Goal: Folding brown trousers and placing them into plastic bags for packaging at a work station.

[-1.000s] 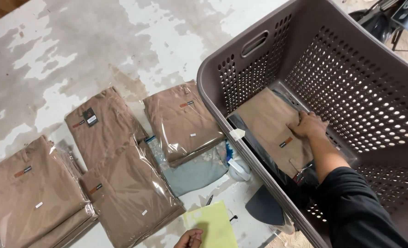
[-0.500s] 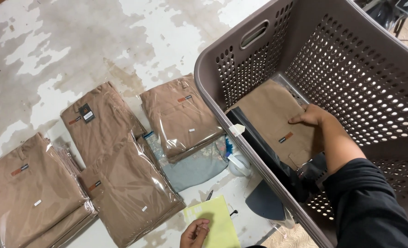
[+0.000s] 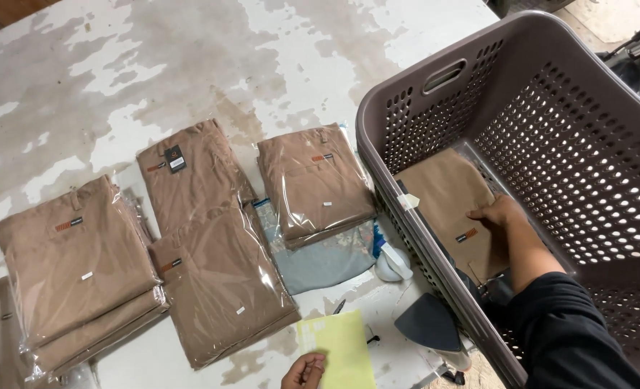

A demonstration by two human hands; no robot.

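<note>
My right hand (image 3: 499, 214) reaches into a grey perforated laundry basket (image 3: 550, 94) and lies flat on a folded tan garment in a clear bag (image 3: 442, 194) at the basket's bottom. My left hand (image 3: 304, 371) shows at the bottom edge, its fingers curled on the lower corner of a yellow-green paper sheet (image 3: 341, 346). Left of the basket, several bagged tan garments lie on the table: one by the basket (image 3: 313, 184), one with a black tag (image 3: 190, 169), one below it (image 3: 223, 284), and a stack at the far left (image 3: 75, 266).
The worn white table (image 3: 190, 65) has brown patches. A pale blue bagged item (image 3: 327, 259) lies under the garment by the basket. A dark grey flat piece (image 3: 428, 322) and a white object (image 3: 392, 263) lie near the basket's front wall.
The view has shifted, so the basket sits further right in the frame. My right hand stays flat on the bagged garment in the basket. My left hand stays at the paper's corner.
</note>
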